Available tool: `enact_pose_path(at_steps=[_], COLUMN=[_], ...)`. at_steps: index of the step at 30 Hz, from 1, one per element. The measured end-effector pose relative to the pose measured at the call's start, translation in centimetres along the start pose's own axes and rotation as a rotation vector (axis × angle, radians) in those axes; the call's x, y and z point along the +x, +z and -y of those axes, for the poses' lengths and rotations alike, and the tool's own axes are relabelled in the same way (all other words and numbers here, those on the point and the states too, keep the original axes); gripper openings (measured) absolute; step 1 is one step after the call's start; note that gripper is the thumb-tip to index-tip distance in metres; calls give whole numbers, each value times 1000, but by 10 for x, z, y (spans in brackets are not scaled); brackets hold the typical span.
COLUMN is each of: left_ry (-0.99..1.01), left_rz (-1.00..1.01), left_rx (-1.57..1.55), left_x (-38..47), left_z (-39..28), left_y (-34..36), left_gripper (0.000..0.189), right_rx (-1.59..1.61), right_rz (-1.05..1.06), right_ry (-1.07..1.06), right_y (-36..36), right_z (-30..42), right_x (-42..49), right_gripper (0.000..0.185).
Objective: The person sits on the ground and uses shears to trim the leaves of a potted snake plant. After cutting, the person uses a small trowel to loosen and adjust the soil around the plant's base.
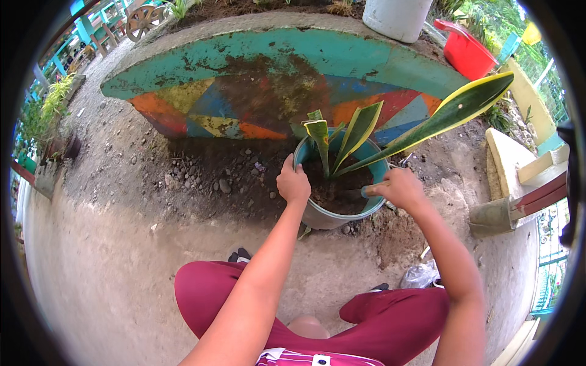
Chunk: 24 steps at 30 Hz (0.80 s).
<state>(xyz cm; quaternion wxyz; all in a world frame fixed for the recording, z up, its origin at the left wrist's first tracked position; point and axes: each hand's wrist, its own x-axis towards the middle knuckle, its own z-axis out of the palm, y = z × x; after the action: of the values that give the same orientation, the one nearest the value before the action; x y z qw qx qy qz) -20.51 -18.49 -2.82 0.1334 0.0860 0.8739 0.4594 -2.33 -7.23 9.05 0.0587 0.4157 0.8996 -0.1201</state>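
Note:
A round plastic pot [322,220] with a bluish inner wall stands on the ground in front of me. Dark soil [352,202] fills part of it, and a snake plant [349,137] with yellow-edged leaves rises from that soil. One long leaf leans far out over the rim to the right. My left hand [294,182] grips the pot's left rim, thumb on top. In my right hand [403,188] is the wooden handle of a small hand tool [376,189], held at the right rim. Its far end points into the soil and is partly hidden.
Behind the pot curves a painted concrete planter wall [206,98]. A white bucket [397,18] and a red plastic basin [469,52] rest on top of it. Small stones [224,185] lie left of the pot. A clear plastic bag [420,274] lies by my right knee.

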Motion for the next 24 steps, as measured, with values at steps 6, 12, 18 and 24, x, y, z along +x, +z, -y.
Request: enact_pose_path(at_steps=[6, 12, 18, 24], left_ry=[22, 0, 22, 49], left_rz=[-24, 22, -21, -59], left_rx=[-5, -28, -12, -13], left_x=[-2, -5, 1, 2], left_z=[2, -2, 2, 6], left_y=[1, 1, 0, 6], left_gripper=[36, 37, 36, 36], right_rx=[-146, -341, -133, -141], right_rz=[-62, -1, 21, -171], right_ry=[-187, -605, -224, -221], right_y=[-57, -7, -9, -47], right_z=[13, 39, 28, -2], right_x=[-28, -28, -5, -15], right_gripper=[31, 27, 37, 30])
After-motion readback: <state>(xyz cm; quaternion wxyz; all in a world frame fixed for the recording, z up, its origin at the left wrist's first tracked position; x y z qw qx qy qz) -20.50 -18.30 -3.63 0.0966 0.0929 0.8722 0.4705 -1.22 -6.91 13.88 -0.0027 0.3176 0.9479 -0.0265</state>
